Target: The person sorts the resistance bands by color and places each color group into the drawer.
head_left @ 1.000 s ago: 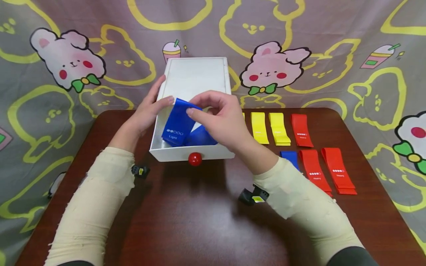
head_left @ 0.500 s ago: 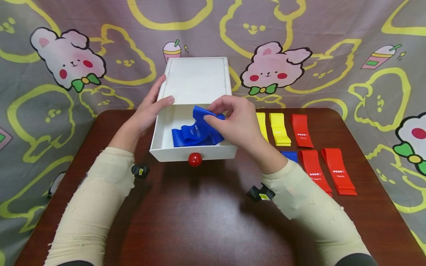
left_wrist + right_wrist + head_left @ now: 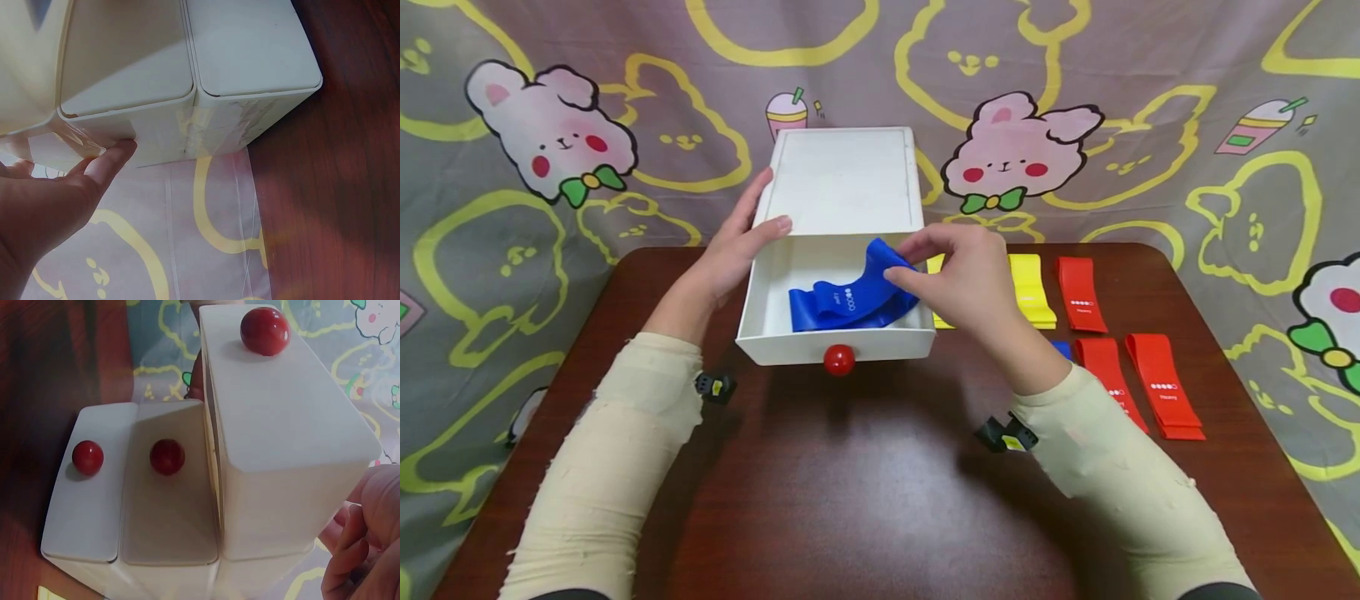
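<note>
A white cabinet (image 3: 846,179) stands at the back of the table with its top drawer (image 3: 767,292) pulled out. My left hand (image 3: 730,246) steadies the cabinet's left side, its thumb over the top edge; in the left wrist view its fingertips (image 3: 119,153) touch the side wall. Inside the drawer, blue resistance bands (image 3: 850,302) lie loosely folded and overlapping, with white print showing. My right hand (image 3: 962,267) reaches over the drawer's right wall and pinches the raised end of a blue band between thumb and fingers.
Two lower drawers with red knobs (image 3: 167,457) are closed beneath. To the right lie yellow bands (image 3: 1030,287), a partly hidden blue band (image 3: 1062,349) and three red bands (image 3: 1165,383). A patterned cloth (image 3: 865,92) hangs close behind the cabinet.
My right hand has moved right and slightly down, and the blue band it held upright over the drawer now lies lower inside, its end toward the right wall. The left hand stays put.
</note>
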A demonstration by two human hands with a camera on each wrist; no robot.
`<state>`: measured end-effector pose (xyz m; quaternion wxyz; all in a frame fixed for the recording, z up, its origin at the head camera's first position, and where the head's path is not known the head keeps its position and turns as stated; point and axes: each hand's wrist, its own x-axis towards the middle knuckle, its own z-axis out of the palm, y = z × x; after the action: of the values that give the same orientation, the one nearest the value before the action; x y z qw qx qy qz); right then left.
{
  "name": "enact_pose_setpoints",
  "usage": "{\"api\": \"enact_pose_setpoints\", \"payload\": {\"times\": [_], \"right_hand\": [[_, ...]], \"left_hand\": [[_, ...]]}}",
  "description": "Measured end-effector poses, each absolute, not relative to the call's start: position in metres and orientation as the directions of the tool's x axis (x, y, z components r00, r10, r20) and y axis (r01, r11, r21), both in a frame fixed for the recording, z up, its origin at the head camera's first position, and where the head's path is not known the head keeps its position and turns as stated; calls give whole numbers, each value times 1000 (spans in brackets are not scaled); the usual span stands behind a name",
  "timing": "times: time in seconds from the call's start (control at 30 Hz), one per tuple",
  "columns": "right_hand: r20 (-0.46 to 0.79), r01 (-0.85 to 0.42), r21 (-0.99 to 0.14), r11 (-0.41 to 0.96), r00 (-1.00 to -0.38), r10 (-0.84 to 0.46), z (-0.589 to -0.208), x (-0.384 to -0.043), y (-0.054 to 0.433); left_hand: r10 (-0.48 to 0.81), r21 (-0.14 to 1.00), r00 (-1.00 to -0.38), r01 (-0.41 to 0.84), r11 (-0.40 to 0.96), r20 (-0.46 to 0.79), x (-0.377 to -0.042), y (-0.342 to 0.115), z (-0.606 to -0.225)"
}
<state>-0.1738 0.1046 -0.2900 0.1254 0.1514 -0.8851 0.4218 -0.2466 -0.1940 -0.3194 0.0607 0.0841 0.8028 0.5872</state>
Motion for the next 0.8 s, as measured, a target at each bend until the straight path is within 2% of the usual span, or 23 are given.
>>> {"api": "enact_pose_setpoints", "payload": {"times": [0.33, 0.53, 0.8], "right_hand": [[424, -447, -705, 551, -888, -178, -300, -173, 120], [458, -490, -741, 459, -869, -190, -305, -172, 128], [461, -485, -807, 337, -874, -154, -311, -168, 148]], "left_hand": [[213, 952, -977, 69, 299, 4, -248, -194, -320], [212, 951, -977, 67, 302, 1, -250, -194, -321], [210, 951, -978, 65, 303, 0, -250, -195, -322]]}}
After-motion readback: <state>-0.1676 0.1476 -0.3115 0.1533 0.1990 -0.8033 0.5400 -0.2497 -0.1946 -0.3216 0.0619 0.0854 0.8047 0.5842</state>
